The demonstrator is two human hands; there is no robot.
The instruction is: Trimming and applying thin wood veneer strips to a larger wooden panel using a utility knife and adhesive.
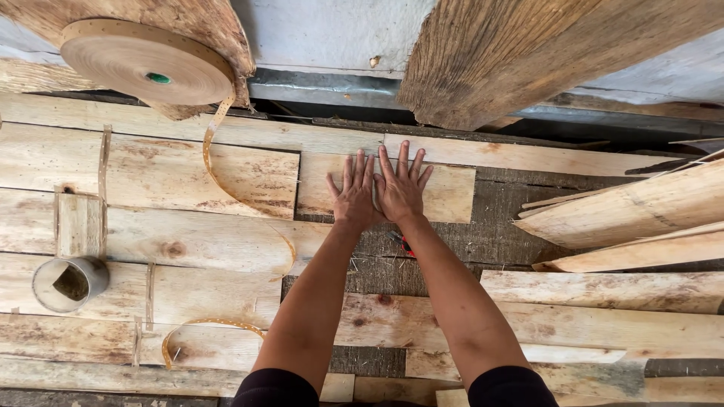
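Two bare forearms, sleeved in black at the elbows, stretched forward over a bench of pale veneer sheets (188, 249). At far left, one open-ended grey cylinder (69, 283) lying on its side, mouth toward the camera, a scrap of something brown inside, too shadowed to identify. Above it, one large roll of perforated brown paper tape (143, 62), a single loose strip (219, 162) curling down across the sheets, a second short curl (204, 325) lower on the bench. At centre, left hand (353, 194) and right hand (400, 188) side by side, touching at the thumbs, fingers spread, palms pressed flat, gripping nothing, on one small rectangular veneer piece (452, 194) lying against the sheets. Just below the right wrist, one small red-and-dark object (402, 243), partly hidden. At right, a loose stack of veneer strips (641, 211), angled, well apart from both hands.
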